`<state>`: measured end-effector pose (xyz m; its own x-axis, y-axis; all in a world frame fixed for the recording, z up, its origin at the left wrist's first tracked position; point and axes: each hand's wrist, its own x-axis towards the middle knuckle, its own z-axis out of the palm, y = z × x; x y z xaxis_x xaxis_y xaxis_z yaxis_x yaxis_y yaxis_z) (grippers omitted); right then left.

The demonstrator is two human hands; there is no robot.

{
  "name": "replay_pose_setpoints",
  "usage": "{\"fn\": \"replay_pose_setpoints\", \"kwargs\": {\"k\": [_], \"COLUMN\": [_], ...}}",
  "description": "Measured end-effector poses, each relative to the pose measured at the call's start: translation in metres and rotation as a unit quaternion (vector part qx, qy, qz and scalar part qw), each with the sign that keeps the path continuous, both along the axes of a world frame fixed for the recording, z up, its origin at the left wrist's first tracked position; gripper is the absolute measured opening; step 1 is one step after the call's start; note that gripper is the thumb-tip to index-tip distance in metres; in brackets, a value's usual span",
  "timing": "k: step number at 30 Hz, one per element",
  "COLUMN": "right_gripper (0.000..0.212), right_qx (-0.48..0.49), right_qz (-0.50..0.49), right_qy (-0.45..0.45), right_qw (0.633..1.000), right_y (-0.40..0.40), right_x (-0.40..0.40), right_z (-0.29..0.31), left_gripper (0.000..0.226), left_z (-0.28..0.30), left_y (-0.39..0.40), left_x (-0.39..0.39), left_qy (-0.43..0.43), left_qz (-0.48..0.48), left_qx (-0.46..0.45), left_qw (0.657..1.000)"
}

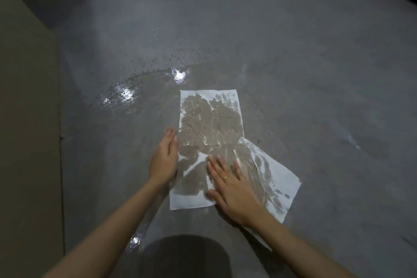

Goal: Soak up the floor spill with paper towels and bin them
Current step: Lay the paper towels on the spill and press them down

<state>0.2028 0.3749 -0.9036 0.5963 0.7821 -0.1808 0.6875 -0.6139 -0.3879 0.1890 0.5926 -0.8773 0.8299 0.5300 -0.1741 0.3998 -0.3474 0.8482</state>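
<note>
Grey floor fills almost the whole view, smooth and a bit shiny. A wet patch of spill glints with bright spots up and to the left of the paper towels. A beige wall runs down the left side.

Two or three white towel sheets lie flat on the floor, overlapping each other. Big parts of them have gone dark and wet, with only the edges and some corners left white.

The soaking step looks to be in hand. The right hand lies flat on top of the near sheets, fingers straight and spread a little, pressing the paper down. It holds nothing. The left hand stands on its edge just beside the left side of the towels, fingers straight and close together, touching the paper's edge or very near it. It holds nothing too.

More water shines on the floor past the towels, so the job seems partway done. The next move probably calls for sliding the towels over to that wet patch, or scrunching up the soggy sheets to carry to a bin. No bin shows here. Wet paper tears easily, so gentle hands are needed.
</note>
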Motion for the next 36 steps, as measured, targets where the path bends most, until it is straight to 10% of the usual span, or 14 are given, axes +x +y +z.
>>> {"fn": "replay_pose_setpoints", "kwargs": {"k": [4,11,22,29,36], "right_gripper": [0.062,0.059,0.061,0.048,0.063], "right_qx": [0.011,0.012,-0.024,0.097,-0.037], "right_qz": [-0.019,-0.042,-0.049,-0.163,-0.083], "right_qy": [0.048,0.042,0.002,-0.034,-0.057], "right_qw": [0.999,0.998,0.998,0.981,0.994], "right_y": [-0.006,-0.029,-0.059,-0.017,0.022], "right_x": [-0.043,-0.044,-0.068,0.029,0.190], "right_z": [-0.002,0.002,0.000,0.023,0.016], "left_gripper": [0.065,0.064,0.072,0.042,0.065], "left_z": [-0.020,-0.016,-0.034,0.007,0.006], "left_y": [-0.031,-0.053,-0.082,-0.041,0.022], "left_x": [-0.034,-0.064,-0.155,-0.057,0.078], "left_qy": [0.111,0.023,0.148,0.052,0.148], "left_qz": [-0.270,-0.212,-0.246,-0.153,-0.282], "left_qx": [0.286,0.212,0.346,0.398,0.439], "left_qw": [0.913,0.954,0.893,0.903,0.840]}}
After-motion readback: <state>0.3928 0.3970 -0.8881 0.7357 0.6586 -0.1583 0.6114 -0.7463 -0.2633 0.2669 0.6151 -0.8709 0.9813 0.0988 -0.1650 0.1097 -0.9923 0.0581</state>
